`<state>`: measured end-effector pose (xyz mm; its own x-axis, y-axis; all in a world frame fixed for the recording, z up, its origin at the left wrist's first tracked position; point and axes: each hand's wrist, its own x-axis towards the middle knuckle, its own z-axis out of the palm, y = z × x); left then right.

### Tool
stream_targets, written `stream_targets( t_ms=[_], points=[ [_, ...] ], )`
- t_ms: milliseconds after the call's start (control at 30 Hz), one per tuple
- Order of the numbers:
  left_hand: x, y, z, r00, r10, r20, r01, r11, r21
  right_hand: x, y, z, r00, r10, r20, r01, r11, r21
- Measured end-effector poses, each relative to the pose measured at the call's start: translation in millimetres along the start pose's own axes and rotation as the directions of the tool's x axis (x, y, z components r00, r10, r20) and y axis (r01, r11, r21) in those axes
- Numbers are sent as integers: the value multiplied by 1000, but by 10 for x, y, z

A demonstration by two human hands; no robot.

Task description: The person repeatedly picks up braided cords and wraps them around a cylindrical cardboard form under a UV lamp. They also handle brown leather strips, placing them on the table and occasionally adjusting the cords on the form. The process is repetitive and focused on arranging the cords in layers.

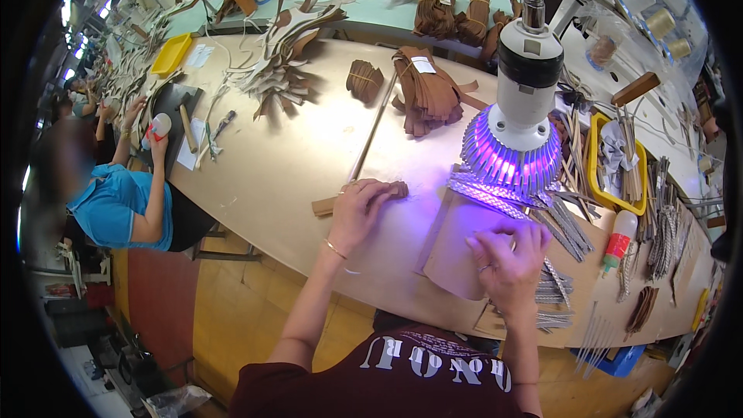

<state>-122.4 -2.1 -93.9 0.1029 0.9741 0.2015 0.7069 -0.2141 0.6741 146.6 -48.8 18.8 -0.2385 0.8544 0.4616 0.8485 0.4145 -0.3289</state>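
My left hand (357,213) is curled over brown leather strips (323,207) on the table. One end shows left of my wrist, and a darker end pokes out past my fingertips. My right hand (511,259) hovers over the right side of a flat brown board (453,251), its fingers drawn together in a pinch. Whatever is between those fingers, if anything, is too small to make out. Silvery braided strips (487,192) lie across the board's far end, under a lamp (511,143) glowing purple.
Bundled brown strips (429,93) and pale leather scraps (282,54) lie farther back. At right are a yellow tray (594,162), a red-labelled glue bottle (619,241) and grey braids (663,224). A co-worker in blue (124,201) sits at left, holding a bottle.
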Motion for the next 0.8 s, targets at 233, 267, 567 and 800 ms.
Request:
stream_targets(
  t_ms=[233, 267, 567, 800],
  points=[
    [3, 0, 76, 1000, -9, 23, 11, 993, -119, 104, -189, 82, 970, -87, 228, 61, 991, 118],
    [10, -6, 79, 992, -82, 94, 101, 970, -222, 128, -230, 100, 951, -74, 301, 48, 994, 93],
    [-70, -81, 43, 995, -93, 48, 104, 838, -536, 108, -588, 678, 751, -222, 622, 262, 965, 28],
    [-41, -198, 63, 990, -110, 92, 141, 613, -778, -60, -698, 1070, 746, -101, 659, 175, 983, -48]
  ],
)
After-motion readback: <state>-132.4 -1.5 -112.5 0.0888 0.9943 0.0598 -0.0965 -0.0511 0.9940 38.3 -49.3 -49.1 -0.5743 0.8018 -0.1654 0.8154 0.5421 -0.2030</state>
